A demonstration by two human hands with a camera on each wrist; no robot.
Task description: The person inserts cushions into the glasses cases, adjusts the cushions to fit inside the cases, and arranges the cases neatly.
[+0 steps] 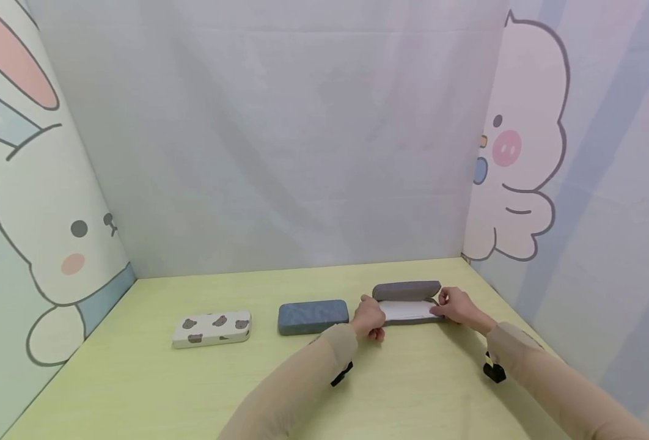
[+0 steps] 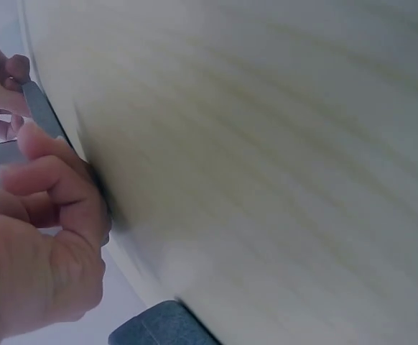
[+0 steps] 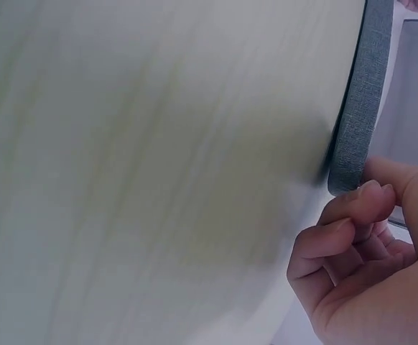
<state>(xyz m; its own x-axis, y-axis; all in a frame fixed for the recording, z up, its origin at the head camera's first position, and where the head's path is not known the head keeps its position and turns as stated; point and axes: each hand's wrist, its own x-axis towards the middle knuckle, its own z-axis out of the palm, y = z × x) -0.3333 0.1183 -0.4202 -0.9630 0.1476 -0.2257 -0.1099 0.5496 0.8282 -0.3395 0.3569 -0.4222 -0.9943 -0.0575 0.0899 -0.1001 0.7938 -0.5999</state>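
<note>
A grey glasses case [image 1: 407, 291] lies with its lid raised toward the back right of the table, a white lining or sheet [image 1: 404, 310] showing inside. At its left end is my left hand [image 1: 368, 315], gripping the end with curled fingers. The right hand [image 1: 459, 307] pinches the opposite end, thumb over the inner side and fingers outside. Up close in the right wrist view, the case's front wall [image 3: 363, 100] has a woven grey-blue surface, and the right hand [image 3: 370, 251] holds its corner. In the left wrist view the left hand [image 2: 51, 237] covers the near end.
Left of the grey case sits a closed blue case [image 1: 313, 317], close to my left forearm. Farther left lies a closed white case [image 1: 212, 329] with bear faces. All rest on a pale yellow-green table [image 1: 154, 391], with printed curtains [image 1: 280, 140] behind and at the sides.
</note>
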